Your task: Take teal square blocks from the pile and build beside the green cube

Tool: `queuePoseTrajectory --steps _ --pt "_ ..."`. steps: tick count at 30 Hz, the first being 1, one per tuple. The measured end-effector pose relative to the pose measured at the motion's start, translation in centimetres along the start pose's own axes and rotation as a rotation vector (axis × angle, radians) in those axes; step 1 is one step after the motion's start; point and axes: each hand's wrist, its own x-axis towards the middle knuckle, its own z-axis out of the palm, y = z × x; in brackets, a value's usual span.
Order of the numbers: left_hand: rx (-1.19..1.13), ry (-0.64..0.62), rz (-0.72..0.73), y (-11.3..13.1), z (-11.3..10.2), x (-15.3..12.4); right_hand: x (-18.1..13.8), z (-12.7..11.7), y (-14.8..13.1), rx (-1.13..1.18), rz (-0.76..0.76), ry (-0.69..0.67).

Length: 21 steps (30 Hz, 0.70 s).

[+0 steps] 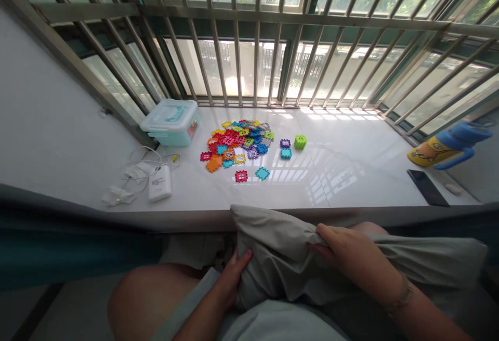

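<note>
A large grey-green cloth [280, 258] lies bunched across my lap, with one corner lifted against the front edge of the sill. My right hand [343, 247] is closed on a gathered fold near its top. At the cloth's left edge, my left hand [236, 273] grips with the thumb lying over it; the other fingers are partly hidden. In front of me on the white sill [280, 193] is a pile of colourful plastic building tiles [237, 143]. A red tile [241, 176] and a light-blue tile [262, 173] lie nearer me. No tile touches either hand.
Left of the pile stands a lidded turquoise box [171, 122], with a white power bank [159, 182] and cables nearby. Green tiles [300, 142] are stacked right of the pile. A phone [428, 187] and a blue-yellow bottle [440, 146] sit far right. Metal bars [257, 60] line the window.
</note>
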Motion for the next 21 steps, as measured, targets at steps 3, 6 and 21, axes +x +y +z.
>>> queuePoseTrajectory --steps 3,6,21 --pt "0.062 -0.1 0.016 0.3 2.9 1.5 -1.9 -1.5 2.9 -0.018 0.08 -0.055" --pt "0.186 -0.153 0.062 0.6 4.7 2.8 -3.2 -0.6 5.3 0.018 0.159 -0.113" --pt "0.613 0.153 0.385 5.6 -0.6 -0.6 -3.3 1.5 4.9 0.238 -0.021 0.087"
